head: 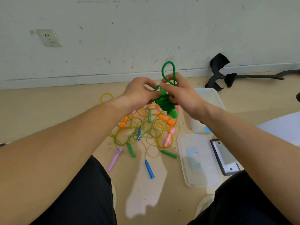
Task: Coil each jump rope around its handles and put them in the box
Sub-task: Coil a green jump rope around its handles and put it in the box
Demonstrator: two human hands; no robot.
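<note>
A green jump rope [165,103] is wound in a tight bundle around its green handles, held up in front of me over the floor. My left hand [139,92] pinches the bundle's left side. My right hand [181,93] grips the bundle from the right, and a free green loop [168,69] stands up above its fingers. Below lies a tangle of other jump ropes [146,129] with orange, pink, blue, green and lilac handles. The clear plastic box [209,101] sits on the floor to the right, partly hidden behind my right arm.
The box's clear lid [196,161] lies flat at the right, a dark-framed grey plate [224,156] beside it. Black chair parts [217,70] rest against the wall at the back right. My knees in black trousers frame the bottom. A wall socket [48,38] is far left.
</note>
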